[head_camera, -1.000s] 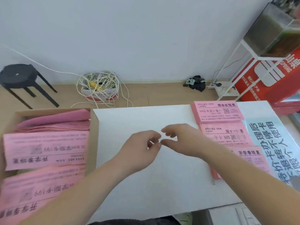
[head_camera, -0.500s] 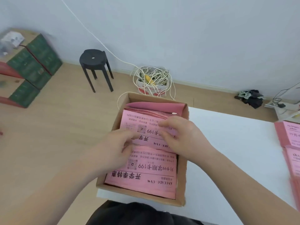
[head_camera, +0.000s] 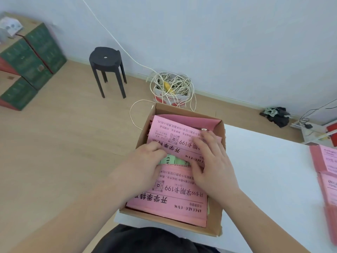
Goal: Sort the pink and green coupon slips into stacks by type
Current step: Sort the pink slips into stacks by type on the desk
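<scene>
In the head view, the upper pink slips (head_camera: 175, 132) are raised at their near edge inside the cardboard box (head_camera: 182, 110), which is set on the white table (head_camera: 264, 170). The edge is gripped by the curled left hand (head_camera: 145, 161). The right hand (head_camera: 213, 161) is spread flat on top; whether its thumb is tucked beneath cannot be told. A green slip (head_camera: 173, 161) is exposed underneath, above the lower pink stack (head_camera: 173, 196).

It seems a plain storeroom or small office. Green cartons (head_camera: 31, 57) stand stacked on the wood floor (head_camera: 63, 143) by a bare wall (head_camera: 218, 42); printed pink coupon slips (head_camera: 175, 199) fill a cardboard box (head_camera: 216, 220).
</scene>
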Action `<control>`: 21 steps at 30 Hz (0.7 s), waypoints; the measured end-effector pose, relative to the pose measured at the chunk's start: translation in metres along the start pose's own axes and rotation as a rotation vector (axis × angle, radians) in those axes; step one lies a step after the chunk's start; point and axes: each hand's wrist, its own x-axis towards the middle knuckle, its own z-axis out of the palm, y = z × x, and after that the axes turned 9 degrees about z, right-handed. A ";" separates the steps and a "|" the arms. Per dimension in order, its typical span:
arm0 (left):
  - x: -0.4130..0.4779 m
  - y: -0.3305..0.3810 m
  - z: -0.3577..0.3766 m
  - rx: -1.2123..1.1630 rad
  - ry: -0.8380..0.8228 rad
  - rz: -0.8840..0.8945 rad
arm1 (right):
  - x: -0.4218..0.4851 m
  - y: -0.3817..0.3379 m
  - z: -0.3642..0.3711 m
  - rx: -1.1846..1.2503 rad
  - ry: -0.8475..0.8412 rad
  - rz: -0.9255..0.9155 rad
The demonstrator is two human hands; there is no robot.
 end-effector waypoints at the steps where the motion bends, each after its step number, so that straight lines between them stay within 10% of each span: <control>1: -0.002 0.001 0.003 0.015 0.047 0.014 | 0.000 -0.001 0.001 -0.021 -0.006 0.002; 14: -0.013 -0.003 -0.004 -0.197 0.228 0.031 | 0.016 -0.023 -0.010 0.137 0.084 0.095; 21: 0.004 0.035 -0.029 -0.796 0.195 -0.314 | 0.000 -0.065 -0.051 1.092 -0.284 0.499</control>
